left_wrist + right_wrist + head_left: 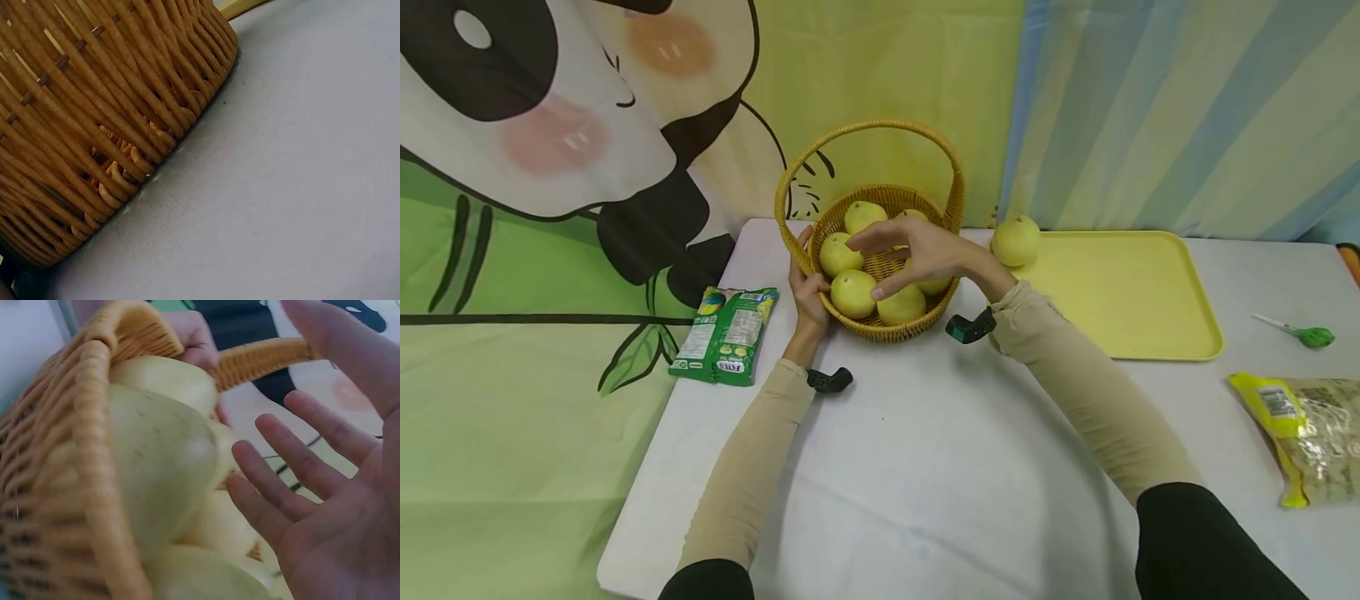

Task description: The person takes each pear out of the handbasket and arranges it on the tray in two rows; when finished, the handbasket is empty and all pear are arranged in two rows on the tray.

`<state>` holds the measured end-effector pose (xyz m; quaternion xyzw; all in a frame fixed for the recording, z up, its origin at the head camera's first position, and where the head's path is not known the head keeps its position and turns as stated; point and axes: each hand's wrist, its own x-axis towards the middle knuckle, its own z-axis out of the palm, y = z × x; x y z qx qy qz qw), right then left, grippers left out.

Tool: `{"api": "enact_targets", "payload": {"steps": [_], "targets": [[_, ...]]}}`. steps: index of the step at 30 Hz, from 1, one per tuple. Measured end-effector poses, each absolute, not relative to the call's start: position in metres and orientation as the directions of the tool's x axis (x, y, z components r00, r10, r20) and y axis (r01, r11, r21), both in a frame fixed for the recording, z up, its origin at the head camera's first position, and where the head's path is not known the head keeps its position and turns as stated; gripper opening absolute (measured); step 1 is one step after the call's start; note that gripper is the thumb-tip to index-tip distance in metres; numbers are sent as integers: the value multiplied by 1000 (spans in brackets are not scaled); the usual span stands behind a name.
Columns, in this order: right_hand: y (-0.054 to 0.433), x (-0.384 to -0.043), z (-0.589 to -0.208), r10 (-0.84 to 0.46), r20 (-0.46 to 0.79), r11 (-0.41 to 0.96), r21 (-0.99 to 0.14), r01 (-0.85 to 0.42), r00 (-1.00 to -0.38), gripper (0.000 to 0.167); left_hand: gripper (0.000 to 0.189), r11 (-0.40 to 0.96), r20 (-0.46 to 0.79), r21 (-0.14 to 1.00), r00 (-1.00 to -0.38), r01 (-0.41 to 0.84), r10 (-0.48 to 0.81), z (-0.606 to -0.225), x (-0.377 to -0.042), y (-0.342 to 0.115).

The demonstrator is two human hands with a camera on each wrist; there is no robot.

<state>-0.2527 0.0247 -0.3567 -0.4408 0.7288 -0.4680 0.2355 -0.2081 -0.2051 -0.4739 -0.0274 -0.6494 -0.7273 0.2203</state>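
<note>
A wicker basket [891, 332] with a tall arched handle stands near the back of the table, holding several pale yellow-green pears [853, 293]. My left hand [808, 296] grips the basket's left side by the foot of the handle. Over the basket's right part hovers my right hand [921, 250], its fingers spread apart and nothing between them. In the right wrist view, the pears [162, 462] lie beside that hand's palm, apart from it. The left wrist view shows the basket's woven wall [112, 106] close to the white tabletop, with the left hand mostly out of sight.
One more pear [1016, 241] sits at the left corner of a yellow tray [1135, 296]. A green snack packet [725, 335] lies left of the basket. Farther right are a green-wrapped lollipop [1313, 337] and a clear-and-yellow food bag [1311, 433]. A printed curtain [887, 58] hangs behind the table.
</note>
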Motion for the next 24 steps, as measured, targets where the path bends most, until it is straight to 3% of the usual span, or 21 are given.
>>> {"api": "enact_targets", "payload": {"steps": [8, 16, 19, 24], "targets": [[-1, -255, -373, -880, -70, 255, -904, -344, -469, 78, 99, -79, 311, 935, -906, 346, -286, -478, -206, -201], [-11, -253, -379, -821, -235, 405, -882, -240, -520, 75, 98, -91, 305, 935, -906, 344, -293, -478, -205, -198], [-14, -253, -382, -803, -253, 419, -883, -210, -539, 72, 97, -88, 308, 934, -906, 346, -291, -478, -205, -198], [-20, -253, -387, -821, -221, 406, -874, -267, -526, 67, 97, -102, 310, 930, -904, 353, -296, -479, -205, -198]]}}
